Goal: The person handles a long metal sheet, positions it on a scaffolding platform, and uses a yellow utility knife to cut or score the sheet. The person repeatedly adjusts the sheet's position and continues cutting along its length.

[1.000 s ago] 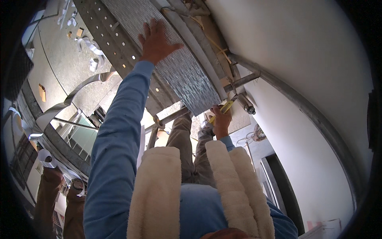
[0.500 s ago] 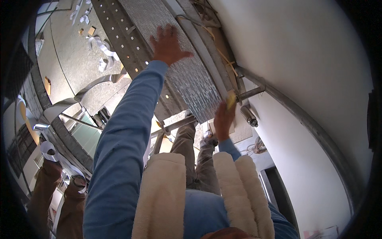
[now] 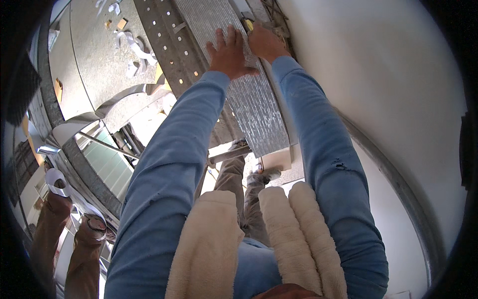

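A long silver, ribbed foil-like sheet (image 3: 259, 112) lies along a perforated metal plank (image 3: 172, 42). My left hand (image 3: 228, 57) rests flat on the sheet with its fingers spread. Close to its right, my right hand (image 3: 266, 44) is closed around a small yellow tool (image 3: 248, 24) at the sheet's right edge. Only the tool's yellow end shows past the fingers, and its exact kind cannot be made out. A grey flat strip runs alongside the sheet, partly beneath my right hand.
A white wall (image 3: 358, 60) rises on the right, with a curved metal pipe (image 3: 393, 164) in front of it. White curled strips (image 3: 134, 47) litter the floor at left. Another person's brown-trousered legs (image 3: 84, 254) stand at lower left. A cardboard piece (image 3: 277, 159) lies beyond the sheet's near end.
My right hand has swung forward from the sheet's near end to beside my left hand, carrying the yellow tool. My left hand remains spread on the sheet. The view has shifted slightly.
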A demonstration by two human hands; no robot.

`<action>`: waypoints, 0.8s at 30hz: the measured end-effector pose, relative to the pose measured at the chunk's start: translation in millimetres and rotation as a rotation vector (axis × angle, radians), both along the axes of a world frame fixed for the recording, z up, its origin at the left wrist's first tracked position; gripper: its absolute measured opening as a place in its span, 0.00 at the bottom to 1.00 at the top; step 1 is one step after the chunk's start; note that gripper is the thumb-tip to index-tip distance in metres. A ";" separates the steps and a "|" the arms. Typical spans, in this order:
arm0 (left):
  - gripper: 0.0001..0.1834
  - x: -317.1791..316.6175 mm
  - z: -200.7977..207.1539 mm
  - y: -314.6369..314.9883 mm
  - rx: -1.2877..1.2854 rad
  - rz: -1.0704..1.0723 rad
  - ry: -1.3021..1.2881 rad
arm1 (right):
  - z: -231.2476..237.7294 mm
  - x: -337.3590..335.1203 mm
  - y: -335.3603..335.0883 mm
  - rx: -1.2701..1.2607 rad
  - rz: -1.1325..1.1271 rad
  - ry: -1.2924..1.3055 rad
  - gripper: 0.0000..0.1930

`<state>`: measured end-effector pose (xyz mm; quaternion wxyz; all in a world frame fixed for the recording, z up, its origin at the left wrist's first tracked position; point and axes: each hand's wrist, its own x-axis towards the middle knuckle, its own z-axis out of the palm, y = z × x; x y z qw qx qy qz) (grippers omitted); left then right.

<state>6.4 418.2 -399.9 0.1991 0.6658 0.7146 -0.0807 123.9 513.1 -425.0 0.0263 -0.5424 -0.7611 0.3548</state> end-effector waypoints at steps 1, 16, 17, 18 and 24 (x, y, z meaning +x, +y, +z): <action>0.78 -0.4 -1.7 0.1 -0.001 -0.001 0.010 | 1.7 -0.1 0.9 -0.025 0.012 -0.003 0.20; 0.70 3.1 9.5 4.5 0.049 -0.023 0.065 | 13.2 -8.1 -6.6 0.336 0.119 -0.060 0.19; 0.68 4.7 13.0 1.7 -0.017 -0.037 0.079 | 21.5 -7.5 -8.3 0.449 0.159 -0.140 0.18; 0.75 2.8 15.6 10.6 -0.212 0.058 -0.089 | 29.3 -10.4 -7.5 0.166 0.107 -0.158 0.18; 0.75 8.6 29.0 12.9 -0.145 0.037 0.012 | 42.1 37.7 -64.8 -0.049 0.148 -0.199 0.20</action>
